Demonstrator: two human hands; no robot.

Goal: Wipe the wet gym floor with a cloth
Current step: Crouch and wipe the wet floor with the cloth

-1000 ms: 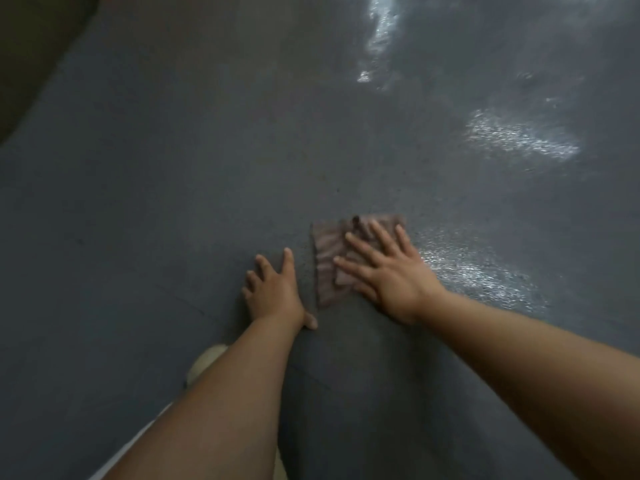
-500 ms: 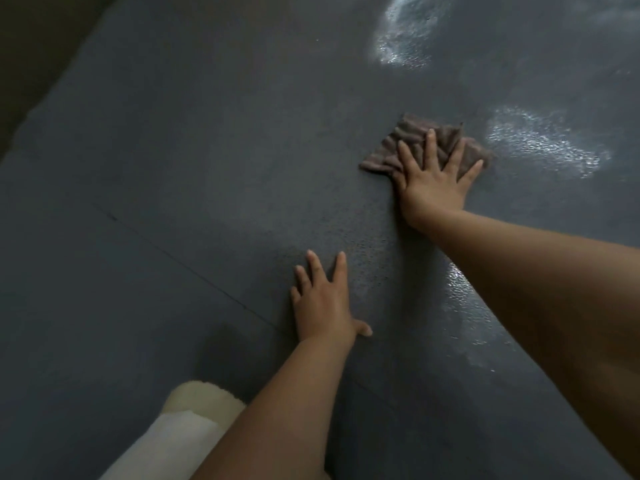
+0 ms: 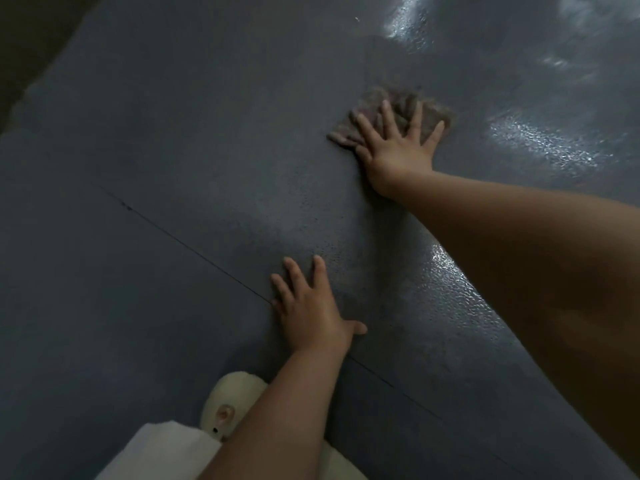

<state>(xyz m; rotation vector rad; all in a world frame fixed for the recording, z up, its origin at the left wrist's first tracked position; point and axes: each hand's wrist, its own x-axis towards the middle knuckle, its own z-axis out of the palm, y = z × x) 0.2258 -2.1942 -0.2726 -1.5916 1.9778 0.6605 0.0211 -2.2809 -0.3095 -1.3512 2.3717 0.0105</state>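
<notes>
Head view: right hand (image 3: 398,147) flat, fingers spread, pressing cloth (image 3: 394,110) on floor (image 3: 173,133); left hand (image 3: 311,306) flat, bracing, holds nothing. Near patch looks matte; glossy wet streaks (image 3: 540,143) beyond the cloth remain, job partway

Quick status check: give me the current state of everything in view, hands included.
cloth: crumpled, flat on the floor, pinned under the right hand.
right hand: fingers spread straight, pressing on the cloth.
left hand: flat on bare floor, fingers straight, holding nothing.
floor: dark, matte near the left hand, shiny wet patches right of the cloth.
slipper: pale, on the floor by the left forearm.
</notes>
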